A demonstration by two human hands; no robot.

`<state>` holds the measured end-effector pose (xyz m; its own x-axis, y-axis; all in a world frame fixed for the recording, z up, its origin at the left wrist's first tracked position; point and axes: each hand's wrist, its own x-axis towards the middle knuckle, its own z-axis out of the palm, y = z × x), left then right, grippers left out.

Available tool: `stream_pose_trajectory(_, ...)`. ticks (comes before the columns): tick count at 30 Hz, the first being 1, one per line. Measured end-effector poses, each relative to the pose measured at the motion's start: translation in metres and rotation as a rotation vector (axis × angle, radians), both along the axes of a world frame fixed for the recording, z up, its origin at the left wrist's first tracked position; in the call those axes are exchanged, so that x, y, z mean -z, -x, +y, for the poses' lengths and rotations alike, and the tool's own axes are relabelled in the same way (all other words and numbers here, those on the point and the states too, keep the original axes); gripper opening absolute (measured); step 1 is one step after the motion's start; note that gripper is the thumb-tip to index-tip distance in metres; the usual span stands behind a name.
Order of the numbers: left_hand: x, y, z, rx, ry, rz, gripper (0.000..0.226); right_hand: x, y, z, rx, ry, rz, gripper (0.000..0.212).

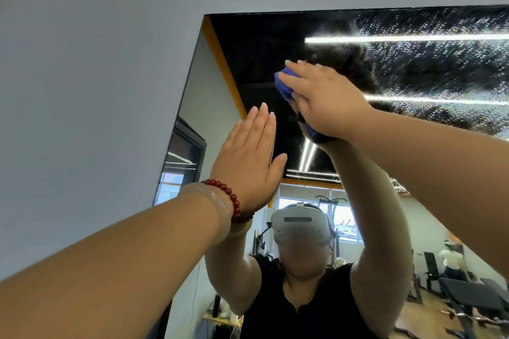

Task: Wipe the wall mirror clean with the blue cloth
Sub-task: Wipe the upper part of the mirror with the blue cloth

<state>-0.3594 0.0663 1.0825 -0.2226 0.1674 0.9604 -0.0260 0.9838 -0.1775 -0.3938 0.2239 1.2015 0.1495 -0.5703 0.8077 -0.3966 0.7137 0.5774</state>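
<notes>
The blue cloth (286, 85) sits high on the wall mirror (248, 63), near its upper left corner. It is flattened against the glass under my right grip (325, 99), whose fingers lie straight over it, pressing rather than clutching. Blue shows past the fingertips and below the palm. Right of the cloth, fine droplets (440, 63) speckle the glass. My left grip (248, 157) is lower, open, fingers together, palm toward the mirror. A red bead bracelet (228, 195) and a pale bangle (217, 209) circle that wrist.
</notes>
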Motion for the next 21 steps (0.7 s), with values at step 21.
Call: stream_pose_trajectory(21,0.037,-0.013,-0.049,0.049,-0.034,-0.055,0.068,0.072,0.002,-0.022,0.0,-0.188,-0.056,0.055)
